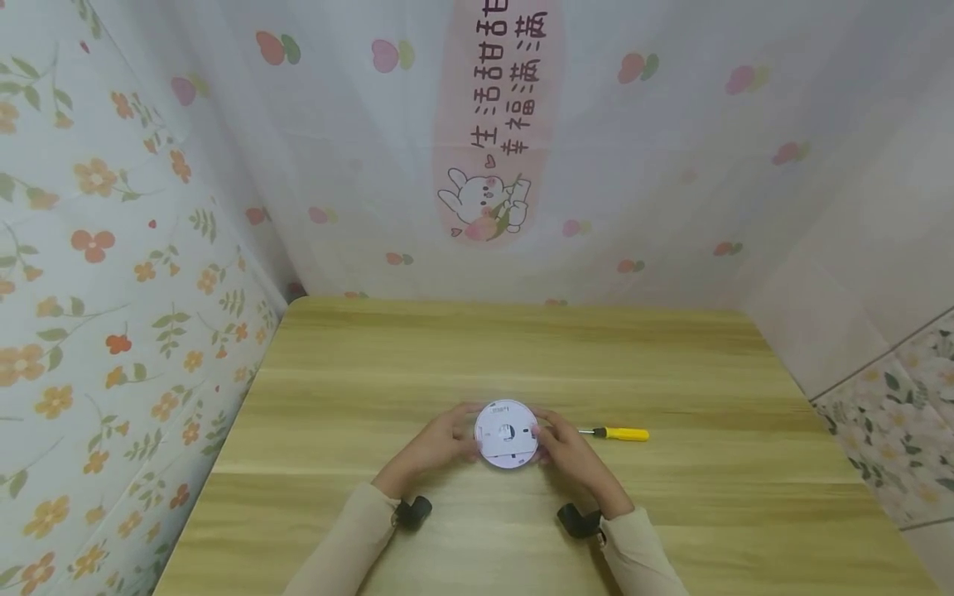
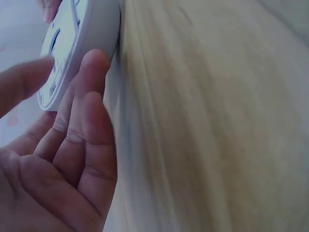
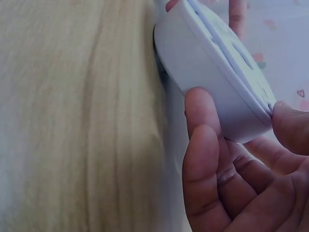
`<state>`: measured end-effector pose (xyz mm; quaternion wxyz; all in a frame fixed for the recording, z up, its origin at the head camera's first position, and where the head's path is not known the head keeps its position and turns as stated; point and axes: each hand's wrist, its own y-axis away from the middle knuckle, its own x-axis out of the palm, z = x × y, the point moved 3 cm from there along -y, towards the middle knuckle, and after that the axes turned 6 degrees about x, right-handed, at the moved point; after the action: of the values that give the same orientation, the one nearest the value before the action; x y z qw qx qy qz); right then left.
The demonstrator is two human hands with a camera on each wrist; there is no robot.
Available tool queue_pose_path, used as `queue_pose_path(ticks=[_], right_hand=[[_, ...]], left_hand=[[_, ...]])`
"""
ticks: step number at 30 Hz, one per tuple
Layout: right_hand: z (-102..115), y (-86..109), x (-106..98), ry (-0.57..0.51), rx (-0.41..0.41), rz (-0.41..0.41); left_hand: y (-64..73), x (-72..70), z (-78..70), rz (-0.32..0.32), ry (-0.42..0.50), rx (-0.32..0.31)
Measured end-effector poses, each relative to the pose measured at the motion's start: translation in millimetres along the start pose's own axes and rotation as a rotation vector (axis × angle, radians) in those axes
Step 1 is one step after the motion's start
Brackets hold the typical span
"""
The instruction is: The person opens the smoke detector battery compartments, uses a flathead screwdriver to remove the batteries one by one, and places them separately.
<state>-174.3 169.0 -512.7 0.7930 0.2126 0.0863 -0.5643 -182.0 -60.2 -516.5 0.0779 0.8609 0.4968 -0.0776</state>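
Observation:
A round white housing [image 1: 495, 443], shaped like a smoke detector, is held between both hands just over the table. Its flat face has a central hole and several small dark slots. My left hand [image 1: 440, 443] holds the left side; in the left wrist view the fingers [image 2: 96, 121] lie along the side wall and the thumb overlaps the face. On the opposite side my right hand [image 1: 570, 451] grips the housing [image 3: 212, 72], thumb at the face's edge and fingers against the wall. Right of that hand lies a screwdriver [image 1: 626, 434] with a yellow handle, its tip hidden behind the hand.
The wooden table [image 1: 358, 356] stretches out around the hands. A printed curtain [image 1: 335, 149] hangs along its back edge and a flowered one [image 1: 112, 331] at the left. Black wrist cameras [image 1: 412, 512] sit at both sleeves.

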Motion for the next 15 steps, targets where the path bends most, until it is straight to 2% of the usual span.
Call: queue_pose_path(ticks=[4, 15], right_hand=[[-3.5, 0.2, -0.1, 0.01, 0.006, 0.021], [-5.9, -2.1, -1.0, 0.015, -0.011, 0.032]], left_hand=[[0.2, 1.9, 1.8, 0.019, -0.029, -0.008], [-2.3, 3.4, -0.9, -0.002, -0.112, 0.005]])
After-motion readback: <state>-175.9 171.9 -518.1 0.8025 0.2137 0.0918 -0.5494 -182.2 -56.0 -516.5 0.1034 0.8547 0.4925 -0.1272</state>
